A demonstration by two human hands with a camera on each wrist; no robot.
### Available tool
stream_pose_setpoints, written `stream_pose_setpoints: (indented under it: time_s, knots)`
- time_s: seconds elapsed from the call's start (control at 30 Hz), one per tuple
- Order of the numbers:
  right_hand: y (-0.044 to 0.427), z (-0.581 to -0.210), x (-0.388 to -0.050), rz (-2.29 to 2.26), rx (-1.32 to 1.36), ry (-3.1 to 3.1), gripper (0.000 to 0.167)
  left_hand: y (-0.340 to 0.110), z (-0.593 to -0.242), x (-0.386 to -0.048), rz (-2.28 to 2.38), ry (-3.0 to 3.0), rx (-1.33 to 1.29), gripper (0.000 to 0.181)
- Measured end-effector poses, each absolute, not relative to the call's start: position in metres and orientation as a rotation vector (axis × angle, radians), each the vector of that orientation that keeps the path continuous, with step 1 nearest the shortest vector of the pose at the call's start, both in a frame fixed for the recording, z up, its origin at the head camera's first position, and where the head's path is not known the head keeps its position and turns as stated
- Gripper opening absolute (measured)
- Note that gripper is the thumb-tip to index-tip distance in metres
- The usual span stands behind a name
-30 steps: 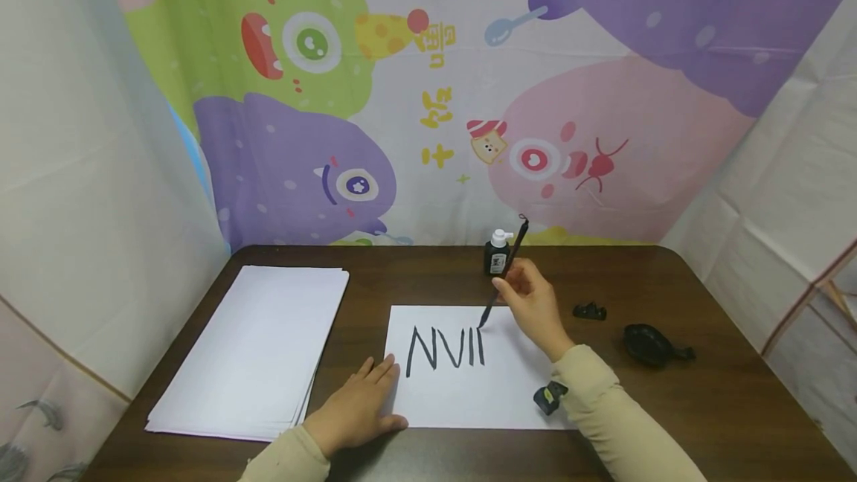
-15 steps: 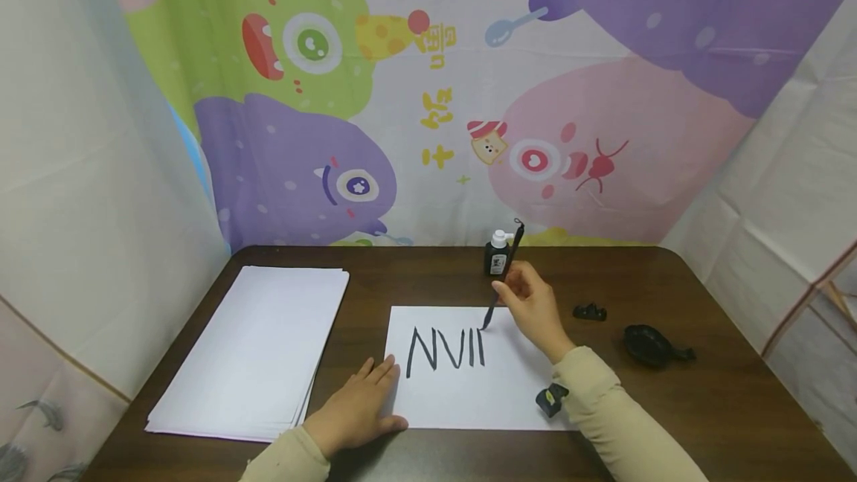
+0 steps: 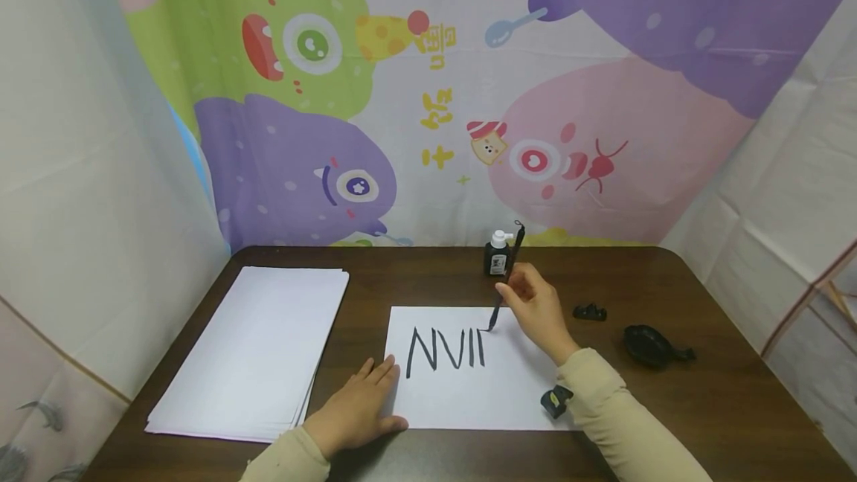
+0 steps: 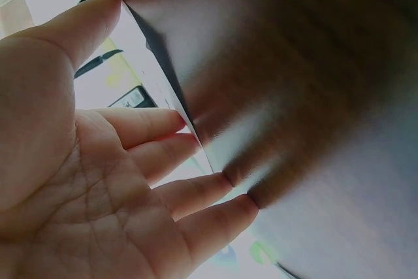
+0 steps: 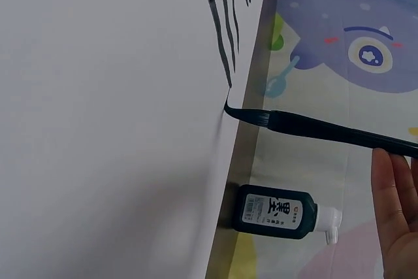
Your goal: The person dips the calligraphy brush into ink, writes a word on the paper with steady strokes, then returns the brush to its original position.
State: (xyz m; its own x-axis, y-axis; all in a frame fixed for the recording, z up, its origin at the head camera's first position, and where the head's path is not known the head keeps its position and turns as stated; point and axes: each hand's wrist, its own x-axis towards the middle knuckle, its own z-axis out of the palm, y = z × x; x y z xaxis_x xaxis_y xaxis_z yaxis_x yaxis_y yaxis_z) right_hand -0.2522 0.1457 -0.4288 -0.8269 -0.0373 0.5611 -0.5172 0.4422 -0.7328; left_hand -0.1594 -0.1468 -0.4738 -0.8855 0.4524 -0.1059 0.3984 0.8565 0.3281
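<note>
Brush (image 5: 320, 128) was pinched between thumb and fingers of the right hand (image 3: 538, 312). Left hand (image 3: 364, 400) lay on the sheet's 9 o'clock edge, fingers straight, thumb by the near corner. Clock read from the middle of the white sheet (image 3: 469, 404), 12 away from the person.

Bristles were bent against paper just inside the 12 o'clock edge, beside the top of the last of several dark strokes (image 3: 472, 348). Room: narrow margin toward 12; unmarked paper toward 3, more toward 6. Right sleeve (image 3: 623, 400) overhung the 4 o'clock edge.

Long axis tilted: tip down between 6 and 7, looped end up between 12 and 1.

Farther out, a strip of table (image 3: 415, 281) separated the sheet from an upright ink bottle (image 3: 497, 262) at 12. Small black ridged piece (image 3: 590, 312) sat at 2, black dish (image 3: 646, 346) near 3, paper stack (image 3: 257, 341) between 9 and 10.
</note>
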Motion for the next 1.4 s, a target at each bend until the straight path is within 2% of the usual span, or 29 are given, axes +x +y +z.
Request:
stream_pose_setpoints:
  time_s: [0.17,0.4,1.4]
  knots:
    - [0.154,-0.447,-0.266,1.360,0.438,-2.227,0.024,-0.147,-0.473,-0.159,0.445,2.851,0.663,0.084]
    - [0.160,-0.451,-0.268,1.349,0.454,-2.230,0.023,-0.147,-0.473,-0.159,0.445,2.860,0.665,0.084]
    - [0.152,-0.450,-0.245,1.235,0.586,-2.284,0.019,-0.146,-0.473,-0.158,0.458,2.861,0.658,0.083]
